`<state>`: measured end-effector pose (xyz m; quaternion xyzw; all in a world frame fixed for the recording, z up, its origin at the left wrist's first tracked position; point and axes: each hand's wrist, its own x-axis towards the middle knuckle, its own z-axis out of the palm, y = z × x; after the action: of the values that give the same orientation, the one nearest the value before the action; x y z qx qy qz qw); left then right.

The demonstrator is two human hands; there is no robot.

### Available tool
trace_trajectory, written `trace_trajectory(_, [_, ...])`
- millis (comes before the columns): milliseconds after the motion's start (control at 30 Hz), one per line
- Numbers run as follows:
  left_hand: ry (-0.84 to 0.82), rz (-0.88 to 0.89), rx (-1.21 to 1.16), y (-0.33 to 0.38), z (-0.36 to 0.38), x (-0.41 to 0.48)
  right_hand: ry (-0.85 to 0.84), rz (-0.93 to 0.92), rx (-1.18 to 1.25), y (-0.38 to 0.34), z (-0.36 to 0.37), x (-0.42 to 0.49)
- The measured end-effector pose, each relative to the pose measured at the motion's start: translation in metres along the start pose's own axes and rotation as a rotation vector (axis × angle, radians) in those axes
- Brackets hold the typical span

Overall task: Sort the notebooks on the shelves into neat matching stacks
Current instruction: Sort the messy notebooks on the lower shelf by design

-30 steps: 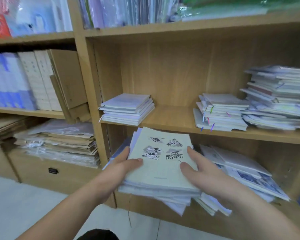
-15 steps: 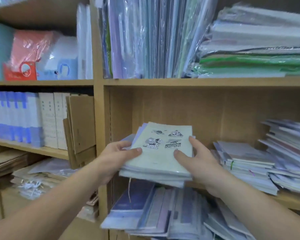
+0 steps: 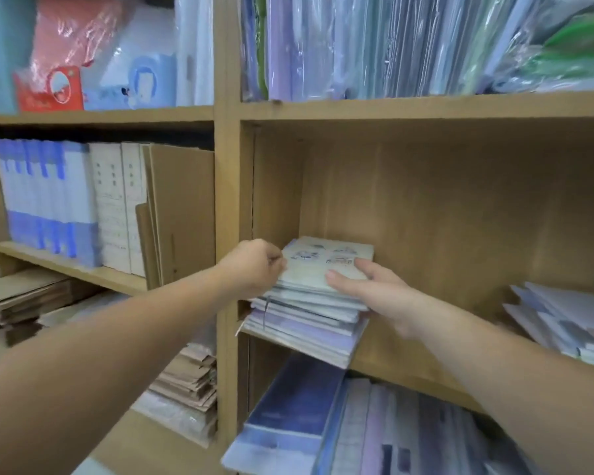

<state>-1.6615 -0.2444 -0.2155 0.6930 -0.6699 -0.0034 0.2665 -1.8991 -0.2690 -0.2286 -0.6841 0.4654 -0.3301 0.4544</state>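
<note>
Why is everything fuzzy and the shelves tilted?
Head view: blur smears the whole frame, worst at the edges, so the print on the notebook stack is unreadable; the wide lens slants the shelf board; the plastic sleeves up top show glare streaks.

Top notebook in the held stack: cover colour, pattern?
Top notebook of the held stack: pale green, small dark cartoon graphics near its far edge. Head view.

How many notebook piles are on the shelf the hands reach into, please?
2: the left pile at the left end, the right pile at the frame edge; more may be hidden.
</note>
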Motion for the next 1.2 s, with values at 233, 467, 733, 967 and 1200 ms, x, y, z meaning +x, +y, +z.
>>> trace_trajectory(233, [-0.103,0.357,0.305,-0.027,-0.013,-0.012,0.006,-0.056,-0.35,0.009,-0.001,-0.001])
trace_trajectory(467, [-0.101,0.23,0.608,-0.021,-0.008,0.004,0.152,-0.22,-0.549,0.022,0.032,0.01])
trace_trajectory(733, [0.064,0.294,0.398,-0.032,0.016,-0.011,0.166,-0.237,-0.32,0.033,0.014,0.01])
trace_trajectory(967, [0.001,0.167,0.573,0.008,0.018,-0.026,0.049,-0.221,-0.491,0.026,-0.009,-0.012])
trace_trajectory(1200, [0.331,0.337,-0.045,0.051,0.144,-0.131,0.201,-0.232,-0.265,0.128,-0.018,-0.108])
